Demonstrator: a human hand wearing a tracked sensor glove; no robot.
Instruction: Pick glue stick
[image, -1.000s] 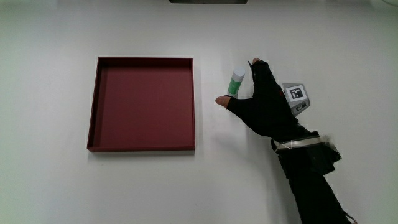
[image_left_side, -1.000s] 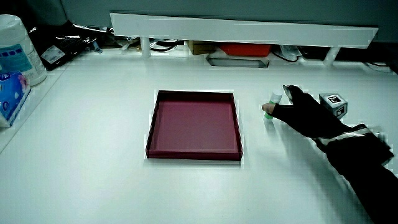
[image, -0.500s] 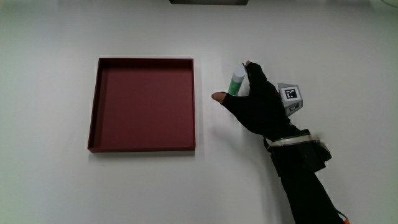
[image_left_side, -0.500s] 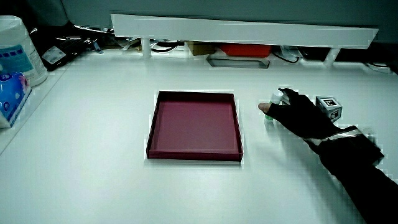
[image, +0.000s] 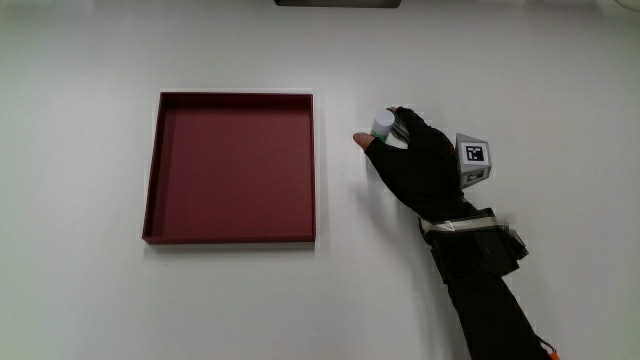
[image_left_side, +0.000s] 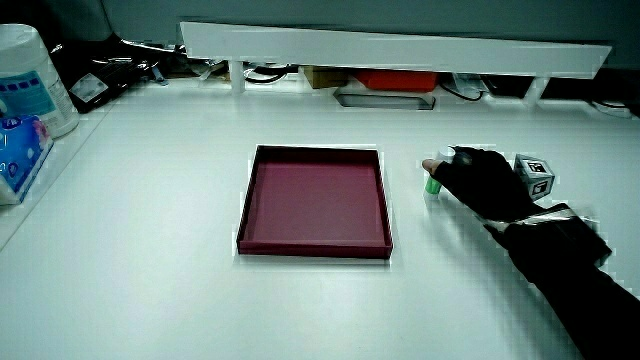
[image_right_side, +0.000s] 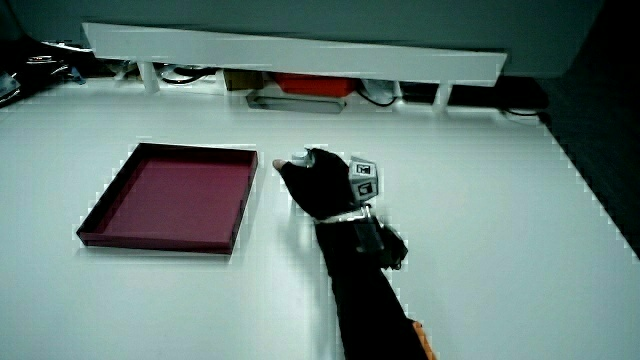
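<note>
The glue stick (image: 382, 125), green with a white cap, stands nearly upright on the white table beside the dark red tray (image: 150, 180). The hand (image: 415, 160) is shut on it, thumb on the tray side and fingers curled over the cap. In a side view the green body (image_left_side: 433, 185) shows under the hand (image_left_side: 480, 180). In the side view with the hand (image_right_side: 320, 185) near the middle, only the pale cap (image_right_side: 299, 160) peeks out. The patterned cube (image: 473, 157) sits on the hand's back. The forearm runs toward the person.
The shallow tray (image_left_side: 312, 250) holds nothing and lies a short way from the hand. A white tub (image_left_side: 30, 75) and a blue packet (image_left_side: 15, 150) stand at the table's edge. A low white partition (image_left_side: 390, 45) with clutter under it closes off the table.
The fingers have closed around the glue stick. It lay tilted on the table and now stands nearly upright in the grasp.
</note>
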